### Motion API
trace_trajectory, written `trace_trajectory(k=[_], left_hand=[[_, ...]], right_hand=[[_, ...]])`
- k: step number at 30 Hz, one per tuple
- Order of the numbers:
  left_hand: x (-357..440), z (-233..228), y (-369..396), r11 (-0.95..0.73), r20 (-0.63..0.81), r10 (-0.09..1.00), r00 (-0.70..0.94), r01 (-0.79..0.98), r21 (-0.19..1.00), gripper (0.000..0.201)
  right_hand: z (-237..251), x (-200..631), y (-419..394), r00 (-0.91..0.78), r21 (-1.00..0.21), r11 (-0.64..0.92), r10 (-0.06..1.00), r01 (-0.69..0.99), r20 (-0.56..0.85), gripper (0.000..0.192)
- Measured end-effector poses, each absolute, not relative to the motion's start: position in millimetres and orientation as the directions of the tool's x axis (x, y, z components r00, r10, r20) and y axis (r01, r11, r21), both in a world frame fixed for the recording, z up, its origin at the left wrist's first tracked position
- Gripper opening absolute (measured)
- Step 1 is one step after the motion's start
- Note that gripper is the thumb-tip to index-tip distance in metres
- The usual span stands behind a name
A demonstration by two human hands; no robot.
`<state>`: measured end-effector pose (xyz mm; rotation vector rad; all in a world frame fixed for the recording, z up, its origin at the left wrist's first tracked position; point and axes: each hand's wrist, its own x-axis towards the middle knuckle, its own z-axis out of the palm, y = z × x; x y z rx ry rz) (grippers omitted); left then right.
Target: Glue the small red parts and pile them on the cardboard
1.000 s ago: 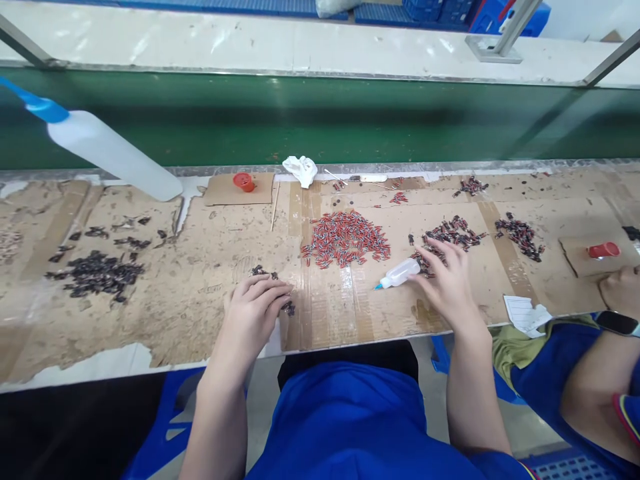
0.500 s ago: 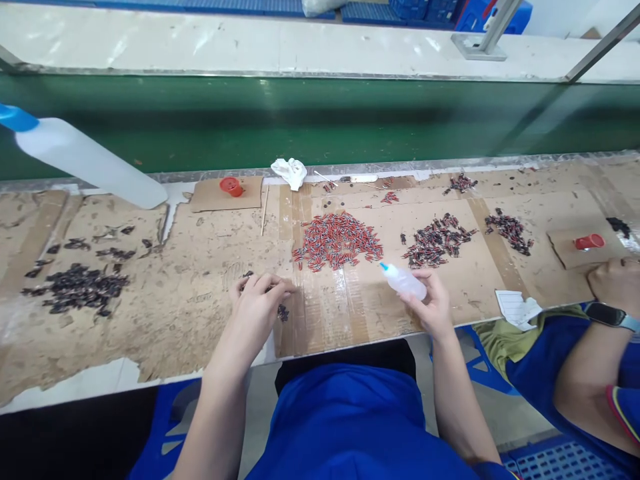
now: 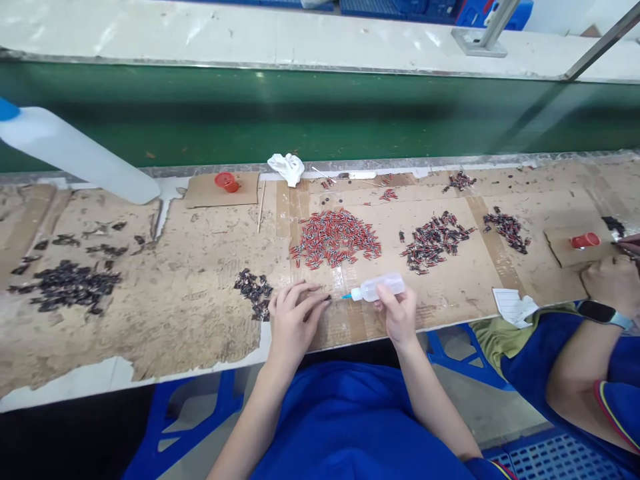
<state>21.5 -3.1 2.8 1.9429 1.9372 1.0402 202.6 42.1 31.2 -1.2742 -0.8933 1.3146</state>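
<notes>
A small dark piece is pinched between the thumb and fingertips of the left hand, just above the cardboard near its near edge. A small clear bottle is gripped in the right hand, its blue tip pointed left, close to the piece. A dark heap is seen just left of the left hand; a red heap is spread on the far side, between the hands.

held bottle: whitish | nozzle: blue | central pile: red-grey | fingertip piece: black
</notes>
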Motion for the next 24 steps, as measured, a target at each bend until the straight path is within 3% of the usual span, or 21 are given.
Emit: trace_trajectory(k=[3,12,24], left_hand=[[18.9,4.8,-3.9,-0.111,0.292,0.951,-0.096,0.779,0.617,0.014],[17.9,5.8,-2.8,-0.1,0.285,0.951,-0.123,0.747,0.657,0.016],[17.5,10.8,-0.9,-0.086,0.278,0.949,-0.149,0.725,0.683,0.01]], right_hand=[[34.1,191.5,40.7,0.179,-0.984,-0.14,0.971,-0.106,-0.157,0.029],[28.5,186.0,40.2,0.156,-0.99,-0.133,0.98,0.037,-0.126,0.023],[24.4,186.0,40.0,0.114,-0.985,-0.141,0.985,0.097,-0.13,0.023]])
